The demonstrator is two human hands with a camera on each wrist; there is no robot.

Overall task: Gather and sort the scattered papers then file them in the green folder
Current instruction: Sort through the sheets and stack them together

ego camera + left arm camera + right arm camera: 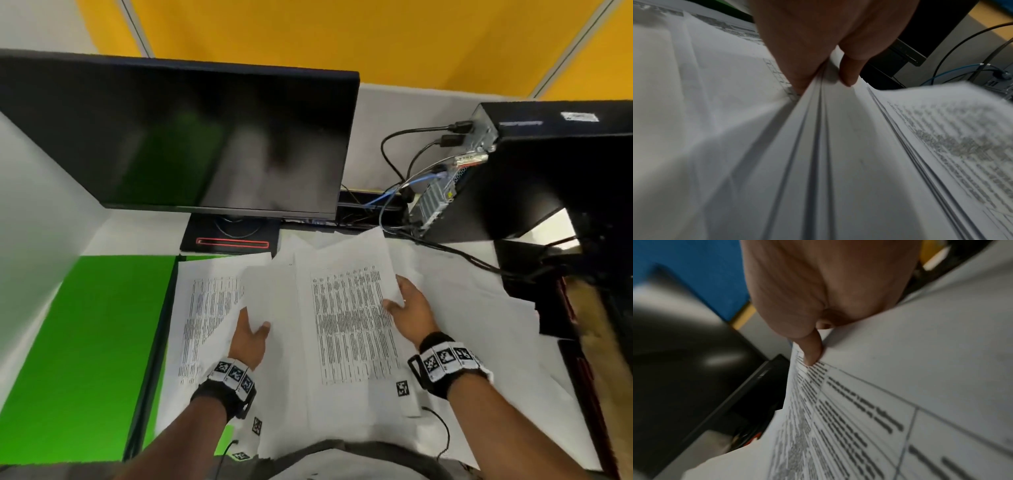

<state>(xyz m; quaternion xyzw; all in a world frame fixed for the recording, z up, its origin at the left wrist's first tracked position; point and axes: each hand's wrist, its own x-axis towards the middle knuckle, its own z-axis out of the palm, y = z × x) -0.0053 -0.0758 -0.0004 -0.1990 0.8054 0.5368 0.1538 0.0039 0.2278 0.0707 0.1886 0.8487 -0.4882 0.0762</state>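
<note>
Paper edges sit pinched in both hands: the left hand grips a sheaf, the right hand a printed sheet. Green folder lies flat beside the left hand, its long axis running away from the person.

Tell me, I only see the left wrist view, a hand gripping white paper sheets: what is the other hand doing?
Observer: The right hand pinches the right edge of a white printed paper sheet, thumb on top.
Operator: Where is the folder?
Observer: The flat green folder lies at the far left, with no hand on it.
Operator: Are any papers left over?
Observer: Yes, loose white sheets lie under and to the right of that hand.
</note>
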